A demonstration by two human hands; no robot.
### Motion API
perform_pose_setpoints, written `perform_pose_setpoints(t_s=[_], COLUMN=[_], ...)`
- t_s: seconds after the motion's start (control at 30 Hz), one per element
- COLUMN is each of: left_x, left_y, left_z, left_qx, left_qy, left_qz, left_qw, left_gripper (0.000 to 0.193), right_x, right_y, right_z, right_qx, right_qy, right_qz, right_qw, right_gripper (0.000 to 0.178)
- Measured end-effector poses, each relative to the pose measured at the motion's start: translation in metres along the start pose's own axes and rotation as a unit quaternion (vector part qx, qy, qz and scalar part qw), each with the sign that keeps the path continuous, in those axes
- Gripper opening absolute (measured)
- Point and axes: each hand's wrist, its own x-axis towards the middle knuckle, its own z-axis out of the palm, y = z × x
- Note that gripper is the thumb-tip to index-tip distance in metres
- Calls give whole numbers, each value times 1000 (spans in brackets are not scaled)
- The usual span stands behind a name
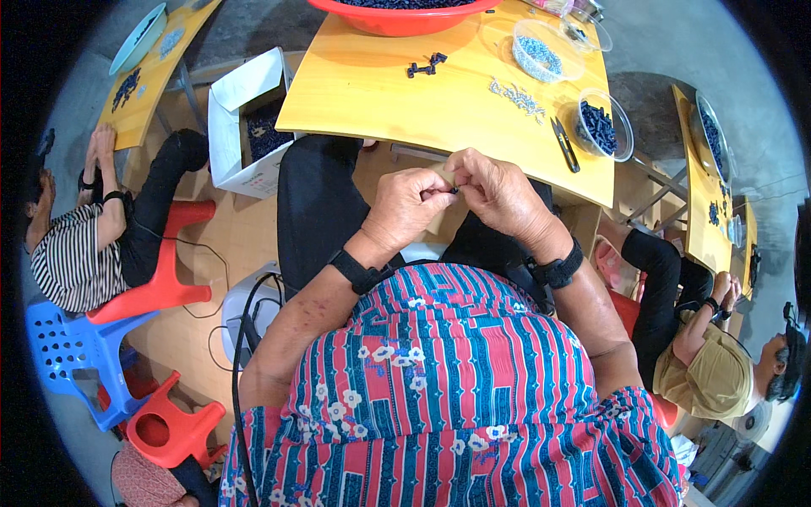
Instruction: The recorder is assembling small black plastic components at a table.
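My left hand (408, 208) and my right hand (500, 196) meet over my lap, just off the table's near edge. Both are closed, fingertips pinched together around a small black piece (454, 190); most of it is hidden by the fingers. Beyond them on the yellow table (372, 101) lie a few small black parts (427, 65) and a loose pile of small silvery pieces (517, 98). To the right of my right hand, black thread snips (564, 145) rest close to the edge.
A clear tub of dark parts (598, 128) and one of silvery pieces (539, 57) stand at right. A red basin (405, 19) sits at the far edge. A white carton (245, 127) stands left of the table. Co-workers sit left and right, near plastic stools (84, 355).
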Motion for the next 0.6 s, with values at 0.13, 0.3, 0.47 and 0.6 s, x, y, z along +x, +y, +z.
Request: perform_pose_setpoints(t_s=[0.13,0.3,0.47,0.6], left_x=[-1,-1,-2,1], left_y=[-3,4,-4,-10], left_z=[2,1,-4,-2], left_qx=[-12,-26,-15,-33], left_qy=[-7,-11,-27,-15], left_qz=[-6,-1,-14,-31], left_qw=[1000,1000,999,999], left_gripper=[14,15,14,11], right_x=[2,-2,2,-4], right_y=[-3,-9,-4,1], right_z=[7,7,9,13], right_qx=[-57,-151,-53,87], right_qy=[7,-30,-11,25], right_qz=[-116,-113,-99,29], right_qw=[992,982,994,996], right_gripper=[9,9,9,16])
